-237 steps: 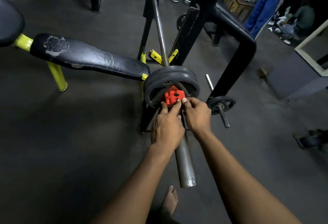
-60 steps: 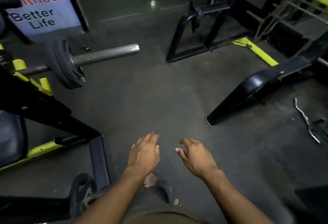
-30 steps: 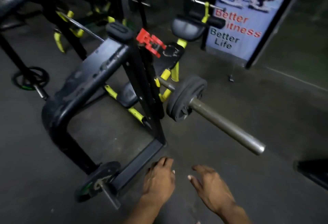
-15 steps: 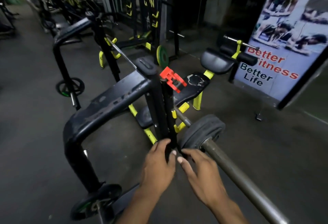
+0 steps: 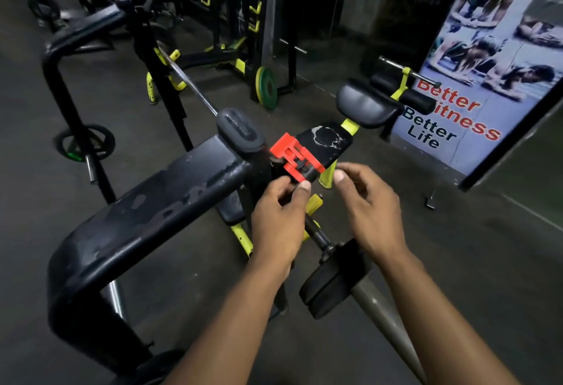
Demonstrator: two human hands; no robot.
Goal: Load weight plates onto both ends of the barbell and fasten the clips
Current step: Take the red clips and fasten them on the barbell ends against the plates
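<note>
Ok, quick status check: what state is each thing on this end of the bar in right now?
Red clip: off the bar, up on the rack post, pinched by the left hand.
Right hand: loosely curled beside the clip, holding nothing.
Weight plates: on the sleeve, no clip outside them.
Bar sleeve: bare outside the plates.

Pretty tight around the red clip (image 5: 297,159): the black rack arm (image 5: 170,198) blocks the left side and the bench pad (image 5: 327,144) sits right behind. Open floor (image 5: 457,247) at centre right, though the barbell sleeve (image 5: 384,326) and plates (image 5: 332,281) cut across lower right, I think.
</note>
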